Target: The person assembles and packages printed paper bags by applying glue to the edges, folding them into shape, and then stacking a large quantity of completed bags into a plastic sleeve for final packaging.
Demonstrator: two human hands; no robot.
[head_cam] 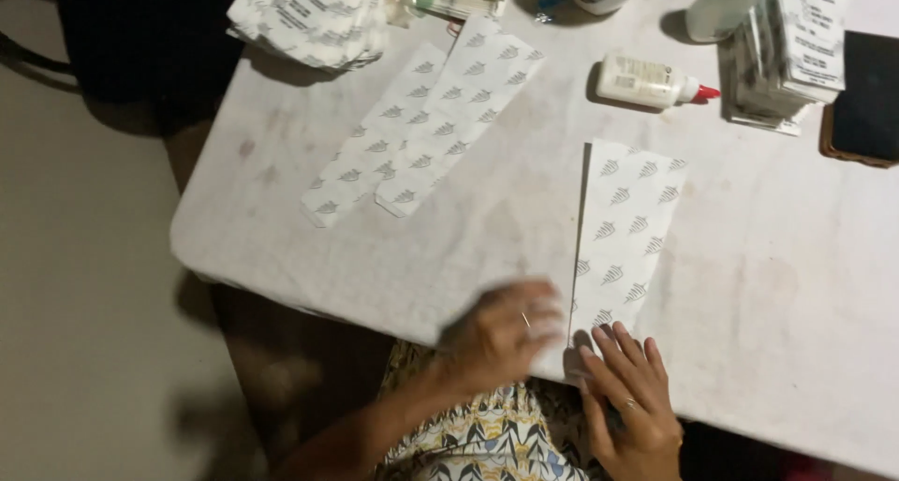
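Head view: right hand (pixel 632 397) lies flat, fingers spread, pinning the near end of the paper strip (pixel 626 233) at the table's (pixel 796 284) front edge; left hand (pixel 501 336) is blurred beside it, grip unclear. Strip looks light, thin, floppy, creasable; best held by its edges.

Three long white paper strips printed with grey leaf marks (pixel 626 228), one white glue bottle with red tip (pixel 651 81), two bare hands (pixel 501 336).
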